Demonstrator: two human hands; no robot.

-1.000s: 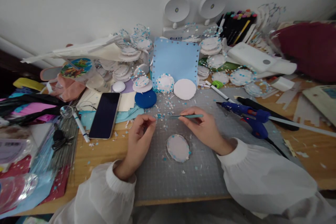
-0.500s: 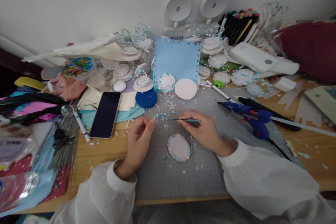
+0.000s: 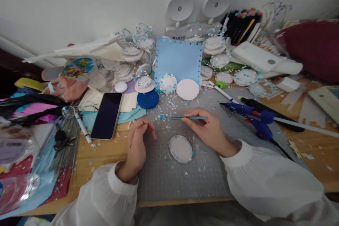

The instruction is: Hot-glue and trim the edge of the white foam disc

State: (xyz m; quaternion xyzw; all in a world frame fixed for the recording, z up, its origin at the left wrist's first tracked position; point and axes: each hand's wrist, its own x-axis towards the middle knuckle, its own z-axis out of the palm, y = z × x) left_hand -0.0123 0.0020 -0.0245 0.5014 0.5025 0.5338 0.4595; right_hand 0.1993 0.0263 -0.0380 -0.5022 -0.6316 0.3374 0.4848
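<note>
Teal tweezers (image 3: 200, 117) pinched in right grip (image 3: 209, 129); left grip (image 3: 137, 143) half-curled, seems empty; best touch small bits (image 3: 161, 117) lightly.

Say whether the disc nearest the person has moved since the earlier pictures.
No: against the grey mat, the disc shows no visible shift either way.

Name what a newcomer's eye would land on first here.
Probably the light-blue sheet standing at the back of the gray mat, with dark spots along its edges. Next, likely the right hand holding slim tweezers near mid-mat, just beyond a pale disc with blue-and-white bits around its rim. The dark blue glue gun lying to the right also stands out.
</note>
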